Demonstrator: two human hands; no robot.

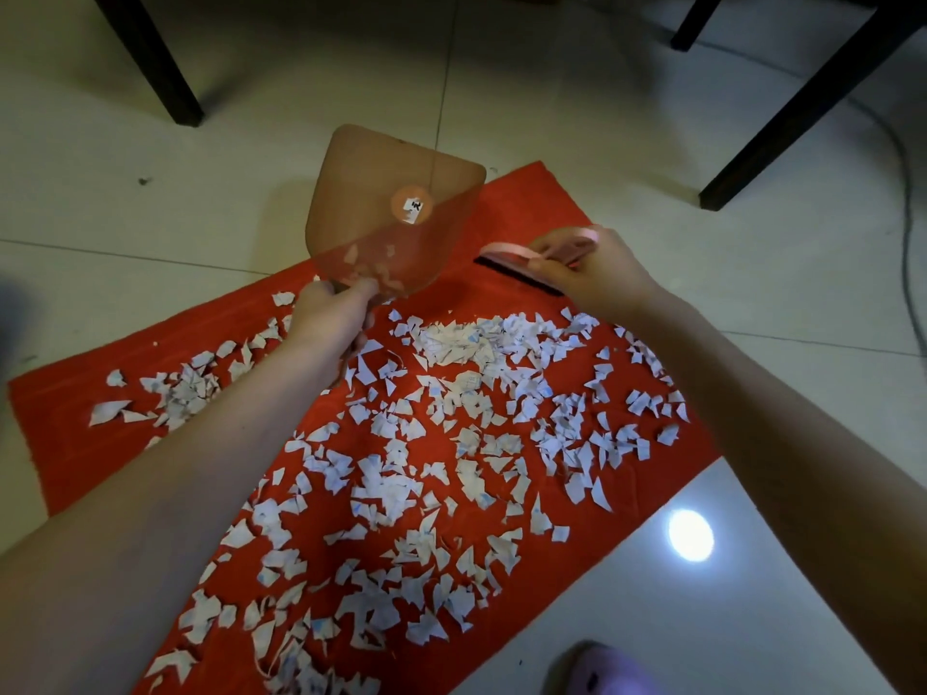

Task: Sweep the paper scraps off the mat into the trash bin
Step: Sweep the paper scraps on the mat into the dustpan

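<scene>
1. Floor: pale glossy floor tiles (552, 92) fill the view. Dark wooden furniture legs (150, 57) stand at the top left and top right.

2. Mat: a red rectangular fabric mat (531, 213) lies flat on the tiles, set diagonally in the view.

3. Arms: both bare forearms reach forward over the mat from the lower edge of the view.
- Left hand (328, 318): fingers curled tight round the handle end of a translucent brown-pink plastic dustpan (386, 193). The handle itself is hidden inside the grip. The pan is raised clear of the mat and tilted, with its open lip pointing away from the person, over the far edge of the mat.
- Right hand (592, 273): fingers and thumb closed round the pink plastic back of a small hand brush with black bristles (506, 258). The brush is held above the far end of the mat, just beside the dustpan.

4. Scraps: torn white paper scraps (451, 343), some with faint blue marks, cover most of the mat. They lie thickest in a heap near its far end, below the two hands, and looser towards the near end. The far corner of the mat beyond the brush is bare red. A few scraps (371, 273) lie inside the dustpan, near the left hand.

5. Minor items: a round label (412, 207) on the dustpan; a lilac slipper (602, 669) at the bottom edge; a lamp reflection (691, 535) on the tiles.
</scene>
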